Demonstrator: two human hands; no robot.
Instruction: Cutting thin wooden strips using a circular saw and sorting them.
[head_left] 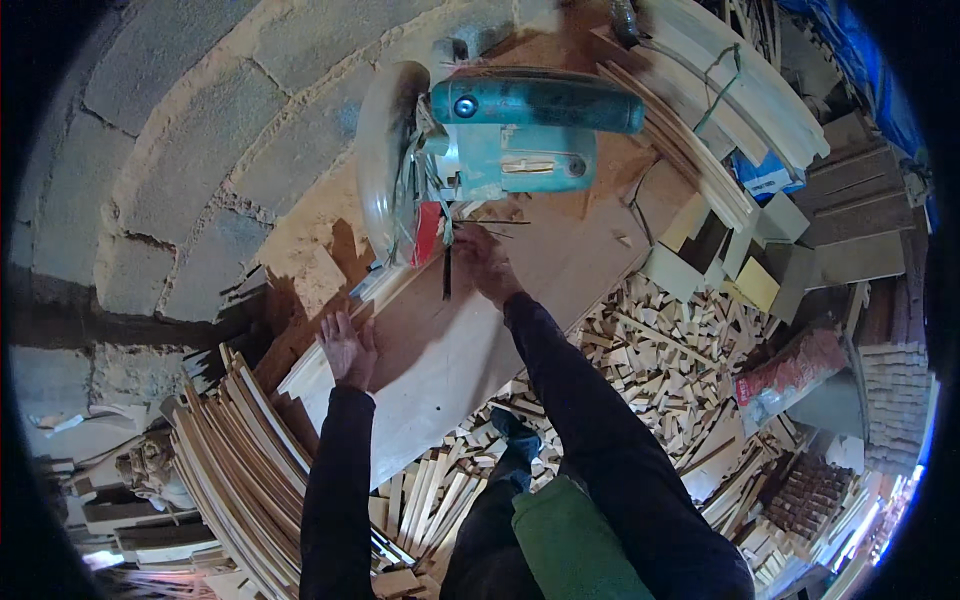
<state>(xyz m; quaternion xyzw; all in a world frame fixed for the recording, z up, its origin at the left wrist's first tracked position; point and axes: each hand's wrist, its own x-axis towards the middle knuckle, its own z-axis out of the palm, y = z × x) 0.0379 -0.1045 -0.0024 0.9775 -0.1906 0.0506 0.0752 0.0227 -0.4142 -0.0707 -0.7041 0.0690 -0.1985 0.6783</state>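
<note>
A teal power saw (535,155) with a pale round guard (385,165) and a red part (427,232) stands on a wooden board (565,260). My left hand (345,350) rests with fingers spread on pale wooden strips (302,368) along the board's left edge. My right hand (482,262) is just below the saw, beside the red part and a dark narrow piece (447,275). Its fingers are curled, and what they hold is partly hidden and too small to make out.
A concrete block wall (200,140) curves along the left. Long bundled strips (235,440) lean at lower left. Offcuts (650,360) cover the floor below the board. At right are stacked planks (720,90), loose panels (775,250) and a red sack (790,370).
</note>
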